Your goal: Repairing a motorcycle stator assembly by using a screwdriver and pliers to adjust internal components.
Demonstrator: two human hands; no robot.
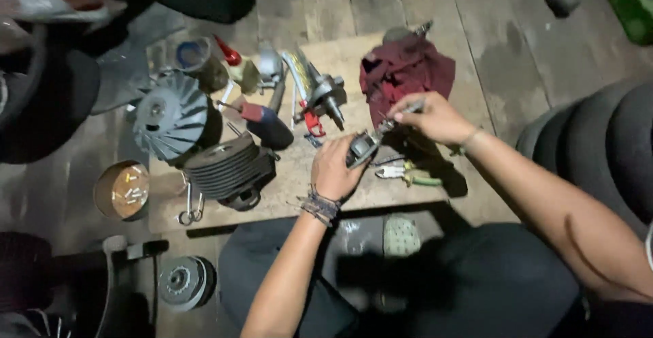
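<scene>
Over a wooden board [286, 198] on the floor, I'm gripping a small grey metal part [362, 149] with my left hand [335, 169], while my right hand [435, 117] is pinching a thin silver tool [403, 113] against it; dark red rag [405, 69] just beyond.

A wooden board [286, 195] on the floor [408, 5] carries a finned cylinder [228, 164], fan wheel [170, 117], pliers [408, 175] and maroon rag [405, 69].

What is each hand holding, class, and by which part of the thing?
The left hand grips a small grey metal part around its body. The right hand pinches a slim metal tool near its upper end, tip toward that part.
</scene>
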